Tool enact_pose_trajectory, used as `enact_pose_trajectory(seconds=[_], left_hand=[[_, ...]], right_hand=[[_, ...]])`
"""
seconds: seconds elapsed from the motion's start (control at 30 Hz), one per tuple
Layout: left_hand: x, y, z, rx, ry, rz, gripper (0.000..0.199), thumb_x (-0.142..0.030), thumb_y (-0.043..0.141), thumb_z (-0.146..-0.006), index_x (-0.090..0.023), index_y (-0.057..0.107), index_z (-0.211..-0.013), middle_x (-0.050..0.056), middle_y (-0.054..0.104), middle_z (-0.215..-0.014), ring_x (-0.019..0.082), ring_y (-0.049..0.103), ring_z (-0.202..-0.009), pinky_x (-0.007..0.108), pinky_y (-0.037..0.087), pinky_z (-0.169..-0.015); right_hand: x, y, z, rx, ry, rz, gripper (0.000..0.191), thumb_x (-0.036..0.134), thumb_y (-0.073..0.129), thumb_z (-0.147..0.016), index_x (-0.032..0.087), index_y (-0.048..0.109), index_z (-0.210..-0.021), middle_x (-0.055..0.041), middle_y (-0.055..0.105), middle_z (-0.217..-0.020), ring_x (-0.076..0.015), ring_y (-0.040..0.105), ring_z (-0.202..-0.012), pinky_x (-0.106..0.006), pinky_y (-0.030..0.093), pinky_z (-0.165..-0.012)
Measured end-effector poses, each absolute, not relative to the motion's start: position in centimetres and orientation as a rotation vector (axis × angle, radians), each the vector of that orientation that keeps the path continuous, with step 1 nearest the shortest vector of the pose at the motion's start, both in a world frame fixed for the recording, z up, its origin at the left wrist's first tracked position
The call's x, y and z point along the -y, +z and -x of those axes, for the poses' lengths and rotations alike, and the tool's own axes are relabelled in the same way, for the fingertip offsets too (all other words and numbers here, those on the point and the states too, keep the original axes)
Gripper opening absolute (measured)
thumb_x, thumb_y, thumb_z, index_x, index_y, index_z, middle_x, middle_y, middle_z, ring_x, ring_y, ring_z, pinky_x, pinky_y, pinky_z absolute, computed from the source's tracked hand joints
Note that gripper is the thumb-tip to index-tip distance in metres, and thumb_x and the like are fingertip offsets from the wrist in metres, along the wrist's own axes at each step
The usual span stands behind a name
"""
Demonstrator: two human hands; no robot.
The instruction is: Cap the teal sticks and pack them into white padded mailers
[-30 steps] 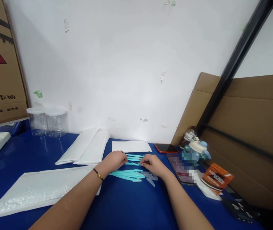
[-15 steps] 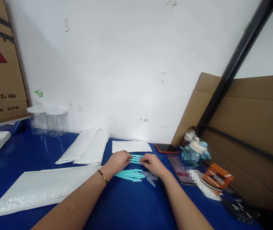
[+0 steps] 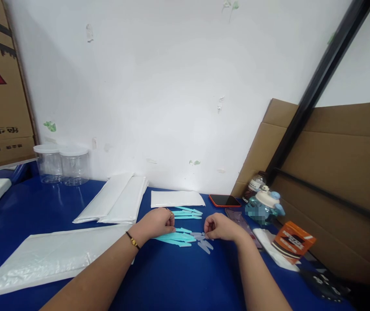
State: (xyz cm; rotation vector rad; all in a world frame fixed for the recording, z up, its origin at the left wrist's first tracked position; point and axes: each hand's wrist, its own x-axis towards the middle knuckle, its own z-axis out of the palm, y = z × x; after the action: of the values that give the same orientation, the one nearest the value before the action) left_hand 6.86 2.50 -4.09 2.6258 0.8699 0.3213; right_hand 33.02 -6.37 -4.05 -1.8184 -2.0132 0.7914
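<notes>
My left hand (image 3: pixel 159 223) is closed, its fingertips pinching a turquoise eyebrow razor (image 3: pixel 183 230) at the top of a loose pile of razors (image 3: pixel 175 239). Opposite it, my right hand (image 3: pixel 220 226) is curled with thumb and fingers together over the small translucent blade caps (image 3: pixel 204 246); a cap seems to be between the fingertips, mostly hidden. Just beyond both hands, several more turquoise razors (image 3: pixel 188 213) lie side by side, with one slanted at the back.
White padded mailers (image 3: pixel 120 198) lie left, another mailer (image 3: pixel 68 250) nearer me, and a small white packet (image 3: pixel 177 198) by the wall. On the right are a red-edged phone (image 3: pixel 224 200), a second phone (image 3: pixel 245 224), a teal bottle (image 3: pixel 266 205) and an orange pouch (image 3: pixel 293 242). Clear jars (image 3: pixel 74 166) stand back left.
Both hands have drawn back from the far row of razors toward me. The left is now at the near pile, and the right has moved over the caps.
</notes>
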Motion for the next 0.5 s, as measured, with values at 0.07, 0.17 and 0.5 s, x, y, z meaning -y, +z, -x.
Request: enact_pose_trajectory(seconds=[0.07, 0.17, 0.5], left_hand=[[-2.4, -4.0, -6.9, -0.874, 0.293, -2.638, 0.012, -0.032, 0.059, -0.069, -0.022, 0.065, -0.073, -0.001, 0.066, -0.071, 0.013, 0.057, -0.062, 0.022, 0.034, -0.05], [-2.3, -3.7, -7.0, -0.921, 0.32, -2.707, 0.01, -0.022, 0.055, -0.07, -0.021, 0.065, -0.068, 0.001, 0.066, -0.07, 0.014, 0.057, -0.063, 0.022, 0.035, -0.053], [-2.6, -3.6, -6.9, -0.902, 0.304, -2.775, 0.009, -0.022, 0.06, -0.07, -0.023, 0.068, -0.074, 0.0, 0.068, -0.075, 0.015, 0.059, -0.07, 0.022, 0.036, -0.058]], right_hand=[[6.1, -4.3, -32.9, 2.013, 0.698, 1.816, 0.009, 0.018, 0.063, -0.06, 0.017, 0.065, -0.069, -0.0003, 0.064, -0.061, -0.0123, 0.055, -0.055, -0.019, 0.038, -0.046], [5.5, -4.6, -32.4, 2.012, 0.44, 1.821, 0.01, 0.013, 0.057, -0.062, 0.017, 0.065, -0.067, -0.001, 0.064, -0.061, -0.0122, 0.056, -0.055, -0.019, 0.038, -0.048], [5.4, -4.7, -31.8, 2.053, 0.281, 1.795, 0.014, 0.018, 0.056, -0.067, 0.017, 0.067, -0.075, -0.0028, 0.066, -0.07, -0.0134, 0.058, -0.061, -0.02, 0.04, -0.054]])
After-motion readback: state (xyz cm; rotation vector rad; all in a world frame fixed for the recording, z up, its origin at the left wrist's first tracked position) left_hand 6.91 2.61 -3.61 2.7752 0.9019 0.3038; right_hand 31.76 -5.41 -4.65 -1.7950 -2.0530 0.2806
